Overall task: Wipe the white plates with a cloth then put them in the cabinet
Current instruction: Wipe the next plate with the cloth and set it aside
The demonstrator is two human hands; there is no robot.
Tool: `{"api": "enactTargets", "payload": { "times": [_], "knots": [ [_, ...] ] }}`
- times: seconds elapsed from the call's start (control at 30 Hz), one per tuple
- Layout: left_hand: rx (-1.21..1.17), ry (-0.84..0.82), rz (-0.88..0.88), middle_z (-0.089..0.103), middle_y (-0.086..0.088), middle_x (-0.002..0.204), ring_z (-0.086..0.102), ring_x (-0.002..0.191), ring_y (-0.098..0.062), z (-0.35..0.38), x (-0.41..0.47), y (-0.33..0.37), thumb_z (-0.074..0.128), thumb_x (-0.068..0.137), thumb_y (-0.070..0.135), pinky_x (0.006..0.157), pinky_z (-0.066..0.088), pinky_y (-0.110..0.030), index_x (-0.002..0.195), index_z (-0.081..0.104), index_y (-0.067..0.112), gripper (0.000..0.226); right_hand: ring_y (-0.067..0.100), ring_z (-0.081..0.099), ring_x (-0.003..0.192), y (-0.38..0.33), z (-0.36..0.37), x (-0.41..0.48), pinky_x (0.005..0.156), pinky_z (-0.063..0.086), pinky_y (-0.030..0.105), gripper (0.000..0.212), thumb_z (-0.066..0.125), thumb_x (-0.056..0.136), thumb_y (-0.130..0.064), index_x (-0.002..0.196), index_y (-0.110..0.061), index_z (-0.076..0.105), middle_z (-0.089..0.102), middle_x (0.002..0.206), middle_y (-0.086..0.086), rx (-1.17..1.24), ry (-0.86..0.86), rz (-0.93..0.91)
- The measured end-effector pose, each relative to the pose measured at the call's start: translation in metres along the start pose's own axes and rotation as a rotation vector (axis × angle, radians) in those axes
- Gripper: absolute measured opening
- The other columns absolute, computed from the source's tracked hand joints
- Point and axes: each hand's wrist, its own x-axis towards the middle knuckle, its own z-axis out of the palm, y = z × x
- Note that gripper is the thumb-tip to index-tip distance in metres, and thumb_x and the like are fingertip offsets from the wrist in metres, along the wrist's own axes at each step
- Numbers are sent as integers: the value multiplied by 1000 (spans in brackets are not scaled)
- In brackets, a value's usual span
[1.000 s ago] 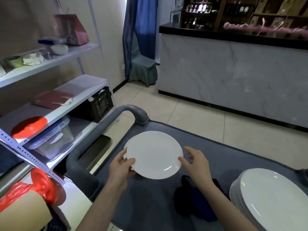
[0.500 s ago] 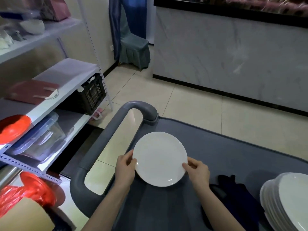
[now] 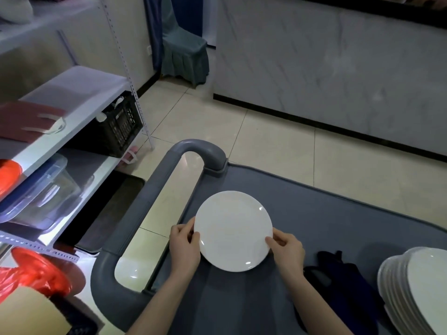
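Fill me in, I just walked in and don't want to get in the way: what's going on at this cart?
A person holds one white plate by its rim, left hand on one side and right hand on the other, low over the grey cart; whether it touches the cart is unclear. The dark cloth lies on the cart beside the right hand, in neither hand. A stack of more white plates sits at the cart's right end.

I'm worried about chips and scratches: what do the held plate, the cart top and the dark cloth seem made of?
White plate: likely glazed ceramic or porcelain, glossy, with small sharp highlights. Cart top: probably moulded grey plastic, matte, with a rounded raised lip. Dark blue cloth: soft fabric, crumpled in folds, no shine.
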Motion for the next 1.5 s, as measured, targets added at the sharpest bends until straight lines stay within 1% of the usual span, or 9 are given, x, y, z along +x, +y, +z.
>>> {"api": "enactTargets", "payload": {
  "times": [0.33,0.43,0.53,0.63,0.73,0.87,1.0,1.27,1.5],
  "knots": [
    [91,37,64,43,1,102,53,88,-13,2,-4,0,52,96,2,71,36,-5,133,61,15,40,7,57,79,6,4,3,68,36,15,28,67,88,-11,112,-22,76,63,96,5,-65,4,-67],
    [160,29,61,41,0,105,52,92,-17,2,-3,4,52,96,3,79,38,-11,135,59,13,41,5,55,78,8,-1,5,66,35,7,27,66,90,-13,113,-22,75,58,96,5,-126,-40,-121],
    [207,106,98,40,-1,111,50,104,-24,6,-10,14,55,96,9,97,45,-34,141,52,13,45,6,54,78,6,-14,5,71,36,11,28,68,91,-20,119,-17,70,57,95,2,-175,-52,-169],
    [161,120,216,44,0,113,52,104,-20,26,-28,38,56,95,11,98,46,-42,129,61,18,35,0,56,79,4,-45,1,71,37,7,28,70,91,-21,118,-16,71,60,91,-5,-152,-23,-256],
    [117,10,340,59,8,105,57,90,-1,60,-53,66,56,95,11,86,49,-30,108,68,26,24,0,59,79,7,-93,-7,71,40,4,17,68,92,-20,108,-16,75,65,91,-5,-197,-8,-349],
    [35,-210,391,69,15,90,61,83,4,117,-100,101,62,92,13,71,45,-11,93,72,26,17,9,64,81,18,-176,-19,79,49,23,11,70,90,-19,100,-18,77,71,92,-3,-209,103,-394],
    [48,-396,451,70,12,82,65,77,-1,176,-150,127,65,92,15,70,51,-16,84,68,35,22,5,59,74,46,-259,-27,74,43,22,10,70,89,-18,96,-22,77,70,84,-8,-269,286,-417],
    [148,-575,430,67,11,94,61,83,6,273,-221,140,68,89,22,69,46,-7,98,67,27,11,13,54,79,134,-372,-6,75,40,26,27,72,88,-22,115,-18,72,56,94,-2,-376,386,-169],
    [292,-463,387,58,3,101,61,87,-11,302,-245,132,71,85,18,84,53,-33,108,61,26,26,23,55,91,170,-402,3,83,41,26,51,74,86,-19,134,-14,58,48,114,7,-342,298,-41]
  ]
}}
